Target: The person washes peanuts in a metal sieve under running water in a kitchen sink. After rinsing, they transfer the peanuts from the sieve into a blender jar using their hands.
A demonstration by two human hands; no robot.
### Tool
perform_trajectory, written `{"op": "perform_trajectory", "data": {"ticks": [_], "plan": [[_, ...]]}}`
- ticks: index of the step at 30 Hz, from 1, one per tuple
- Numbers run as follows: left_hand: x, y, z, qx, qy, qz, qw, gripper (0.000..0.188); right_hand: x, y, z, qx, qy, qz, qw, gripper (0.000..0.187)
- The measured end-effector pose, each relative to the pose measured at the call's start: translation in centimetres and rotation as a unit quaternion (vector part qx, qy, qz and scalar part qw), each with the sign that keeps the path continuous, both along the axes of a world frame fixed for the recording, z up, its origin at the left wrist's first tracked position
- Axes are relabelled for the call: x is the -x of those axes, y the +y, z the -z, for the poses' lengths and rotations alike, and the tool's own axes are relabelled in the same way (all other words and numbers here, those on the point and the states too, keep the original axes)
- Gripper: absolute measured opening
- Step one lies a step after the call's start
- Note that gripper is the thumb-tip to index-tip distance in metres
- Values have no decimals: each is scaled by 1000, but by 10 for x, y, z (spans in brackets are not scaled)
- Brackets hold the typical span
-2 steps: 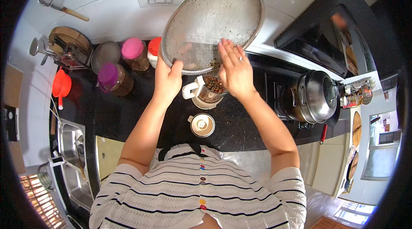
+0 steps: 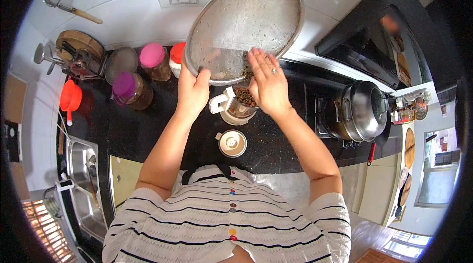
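My left hand [image 2: 193,88] grips the near-left rim of a wide round metal mesh sieve [image 2: 246,14], which is tilted up on edge toward the wall. Flat against the sieve's lower right, my right hand [image 2: 268,80] has its fingers stretched out beside a small heap of dark dried bits [image 2: 247,73]. Right below stands a clear blender jar [image 2: 240,111] with a white handle, holding reddish-brown and dark spices [image 2: 244,96]. A round white lid [image 2: 232,143] lies on the black counter nearer to me.
Left of the jar stand a purple-lidded jar [image 2: 132,90], a pink-lidded jar [image 2: 155,61] and an orange strainer [image 2: 71,98]. A steel sink [image 2: 84,164] is at the left. On the right, a lidded steel pot [image 2: 364,110] sits on the stove below a black microwave [image 2: 364,41].
My right hand has slid slightly left along the sieve's lower edge. The left hand and the sieve have barely moved.
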State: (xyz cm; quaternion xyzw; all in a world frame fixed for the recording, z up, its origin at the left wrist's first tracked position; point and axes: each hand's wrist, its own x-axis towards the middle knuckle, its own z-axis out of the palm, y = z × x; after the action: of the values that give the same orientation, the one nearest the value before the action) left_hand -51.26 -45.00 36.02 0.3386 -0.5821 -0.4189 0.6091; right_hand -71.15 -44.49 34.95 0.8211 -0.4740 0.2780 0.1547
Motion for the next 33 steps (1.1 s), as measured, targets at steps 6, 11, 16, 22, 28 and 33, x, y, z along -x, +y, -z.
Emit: {"op": "perform_trajectory", "data": {"ticks": [6, 11, 16, 22, 28, 33], "plan": [[5, -4, 2, -26, 48, 21, 998, 61, -6, 6, 12, -14, -107, -69, 992, 40], [6, -8, 11, -17, 48, 46, 998, 61, 7, -4, 13, -55, -131, -156, 977, 19], [4, -8, 14, -37, 68, 67, 995, 59, 24, -7, 7, -110, -112, -213, 964, 20], [-10, -5, 7, -27, -19, -2, 999, 54, 25, -4, -1, -36, -33, -173, 984, 18], [-30, -22, 17, -57, 23, -116, 991, 46, 30, -2, 15, -129, 28, -116, 984, 10], [-30, -22, 16, -58, 34, -118, 991, 44, 8, -19, 19, -280, 76, -79, 954, 27]]}}
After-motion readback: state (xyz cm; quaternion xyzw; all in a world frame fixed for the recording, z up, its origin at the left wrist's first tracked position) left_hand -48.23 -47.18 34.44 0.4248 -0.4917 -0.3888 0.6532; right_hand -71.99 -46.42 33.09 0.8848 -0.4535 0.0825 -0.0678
